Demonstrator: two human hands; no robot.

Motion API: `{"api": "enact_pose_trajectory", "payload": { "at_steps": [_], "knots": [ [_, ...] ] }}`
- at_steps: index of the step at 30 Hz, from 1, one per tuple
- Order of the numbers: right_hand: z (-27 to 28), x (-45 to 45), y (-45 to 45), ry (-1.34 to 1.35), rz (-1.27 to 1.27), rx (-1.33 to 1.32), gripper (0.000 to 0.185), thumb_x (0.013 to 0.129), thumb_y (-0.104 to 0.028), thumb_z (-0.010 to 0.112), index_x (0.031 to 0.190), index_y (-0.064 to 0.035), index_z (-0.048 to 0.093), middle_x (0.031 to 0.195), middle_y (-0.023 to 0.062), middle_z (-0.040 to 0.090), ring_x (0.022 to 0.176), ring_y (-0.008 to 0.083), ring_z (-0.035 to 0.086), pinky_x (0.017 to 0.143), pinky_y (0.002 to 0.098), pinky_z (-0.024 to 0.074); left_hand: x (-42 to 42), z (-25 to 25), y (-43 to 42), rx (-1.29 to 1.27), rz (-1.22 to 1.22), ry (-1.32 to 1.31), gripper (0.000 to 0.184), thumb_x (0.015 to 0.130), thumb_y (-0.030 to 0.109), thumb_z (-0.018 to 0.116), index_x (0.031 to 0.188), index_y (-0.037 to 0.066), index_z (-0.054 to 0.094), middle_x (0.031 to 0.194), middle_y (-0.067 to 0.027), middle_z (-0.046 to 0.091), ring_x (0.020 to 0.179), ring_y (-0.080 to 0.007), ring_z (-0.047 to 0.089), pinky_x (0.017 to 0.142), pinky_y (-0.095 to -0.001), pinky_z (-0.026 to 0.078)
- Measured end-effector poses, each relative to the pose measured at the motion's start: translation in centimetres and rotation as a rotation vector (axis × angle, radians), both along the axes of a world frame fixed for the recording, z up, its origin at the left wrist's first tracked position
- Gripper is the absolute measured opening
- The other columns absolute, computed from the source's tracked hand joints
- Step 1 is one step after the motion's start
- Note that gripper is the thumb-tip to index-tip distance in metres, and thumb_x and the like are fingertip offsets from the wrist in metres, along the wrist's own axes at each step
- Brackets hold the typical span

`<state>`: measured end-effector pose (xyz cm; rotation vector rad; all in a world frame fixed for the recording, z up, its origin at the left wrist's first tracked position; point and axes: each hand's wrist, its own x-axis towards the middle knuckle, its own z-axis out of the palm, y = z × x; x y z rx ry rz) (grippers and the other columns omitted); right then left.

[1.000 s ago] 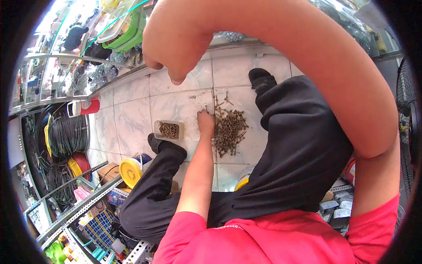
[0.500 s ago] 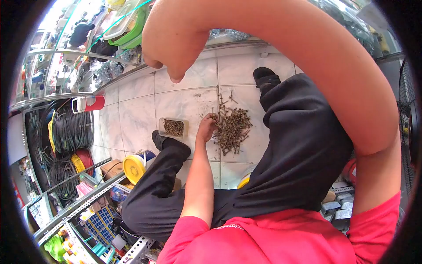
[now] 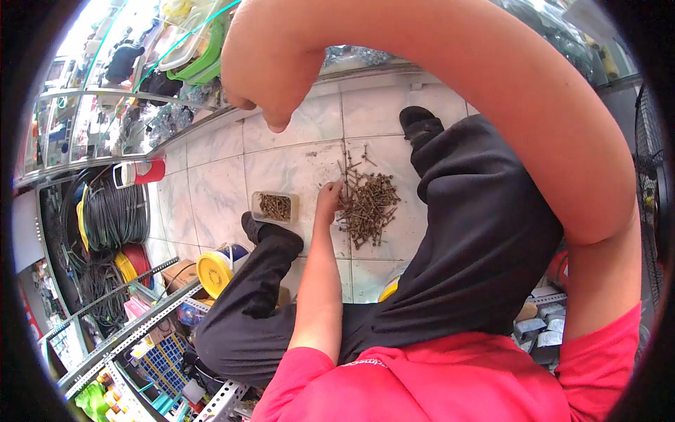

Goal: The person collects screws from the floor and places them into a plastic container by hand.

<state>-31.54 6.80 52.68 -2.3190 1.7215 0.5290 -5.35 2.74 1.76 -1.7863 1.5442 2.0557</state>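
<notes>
My left hand (image 3: 329, 200) is closed at the left edge of a heap of rusty brown screws (image 3: 369, 207) on the floor. A long screw (image 3: 345, 174) stands up at its fingertips, apparently pinched there. To the left of this hand, a clear plastic tub (image 3: 294, 209) holds more such screws (image 3: 274, 207). My right hand (image 3: 271, 77) hangs large and close to the camera at the top, its arm arching over my raised knee. Its fingers are curled in; the inside of that hand is hidden, so I cannot see anything in it.
Pale tiles (image 3: 211, 151) cover the floor. Glass shelving (image 3: 176, 98) with goods runs along the top left. Coiled black cable (image 3: 123, 211) and a yellow-lidded bucket (image 3: 214, 273) stand at the left. My shoe (image 3: 261, 227) is beside the tub; my other foot (image 3: 420, 121) is beyond the heap.
My left hand has shifted very slightly at the heap's edge, and the screw at its fingertips shows more upright. The whole view has shifted slightly; my right hand stays raised.
</notes>
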Motion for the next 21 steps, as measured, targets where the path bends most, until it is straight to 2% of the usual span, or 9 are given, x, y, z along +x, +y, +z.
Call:
{"api": "enact_pose_trajectory", "payload": {
  "at_steps": [2,5,8,11,14,17,21],
  "knots": [
    [-0.1,0.2,0.1,-0.008,-0.018,-0.020,0.044,0.087,-0.031,0.066,0.124,-0.0075,0.071,0.129,0.0153,0.067,0.117,0.0331,0.063,0.099,0.0476,0.0486,-0.7,-1.2,-0.2,-0.354,-0.313,-0.331,0.035,0.091,0.040,0.068,0.094,0.005,0.070,0.080,-0.0071,0.067,0.075,-0.0241,0.066,0.070,-0.0444,0.053],
    [-0.4,0.5,-0.4,-0.022,0.004,-0.020,0.043,0.086,-0.029,0.066,0.123,-0.0078,0.072,0.128,0.0155,0.067,0.114,0.0329,0.063,0.098,0.0478,0.0488,-1.2,-4.0,0.0,-0.613,-0.471,-0.470,0.034,0.085,0.035,0.072,0.088,0.001,0.069,0.073,-0.0143,0.068,0.082,-0.0194,0.073,0.074,-0.0390,0.056],
    [-0.3,-0.6,-1.8,-0.030,0.121,0.045,0.042,0.086,-0.028,0.066,0.122,-0.0078,0.072,0.127,0.0153,0.068,0.113,0.0321,0.063,0.097,0.0481,0.0489,-0.6,-6.9,-0.1,-0.656,-0.358,-0.341,0.031,0.087,0.032,0.069,0.087,0.001,0.069,0.075,-0.0117,0.069,0.080,-0.0209,0.072,0.073,-0.0376,0.055],
    [0.1,-0.3,-0.3,-0.024,0.035,0.025,0.042,0.086,-0.028,0.066,0.122,-0.0076,0.072,0.127,0.0149,0.068,0.113,0.0316,0.063,0.097,0.0483,0.0489,-0.4,-6.1,-0.4,-0.202,0.021,-0.011,0.027,0.092,0.028,0.061,0.097,0.002,0.068,0.088,-0.0104,0.071,0.085,-0.0237,0.071,0.074,-0.0405,0.055],
    [-0.1,0.0,0.1,-0.003,-0.009,0.000,0.043,0.087,-0.029,0.065,0.123,-0.0072,0.072,0.128,0.0148,0.067,0.114,0.0318,0.063,0.098,0.0484,0.0487,0.5,-4.6,0.0,0.211,0.332,0.444,0.025,0.096,0.022,0.054,0.110,0.005,0.064,0.103,-0.0103,0.070,0.092,-0.0250,0.070,0.077,-0.0428,0.056],
    [-0.2,0.0,-0.2,0.007,0.005,-0.001,0.044,0.088,-0.030,0.064,0.125,-0.0069,0.071,0.130,0.0152,0.066,0.116,0.0323,0.062,0.099,0.0484,0.0486,1.4,-3.7,-0.3,0.303,0.276,0.550,0.028,0.099,0.021,0.050,0.121,0.007,0.060,0.114,-0.0123,0.069,0.101,-0.0272,0.069,0.083,-0.0460,0.057],
    [-0.3,0.3,-0.4,0.019,0.010,-0.001,0.045,0.089,-0.031,0.064,0.126,-0.0072,0.070,0.131,0.0159,0.066,0.118,0.0327,0.062,0.099,0.0484,0.0485,1.5,-3.2,-0.5,0.344,0.296,0.576,0.030,0.102,0.026,0.048,0.121,0.007,0.061,0.116,-0.0134,0.069,0.106,-0.0297,0.069,0.086,-0.0449,0.057]
  ]
}}
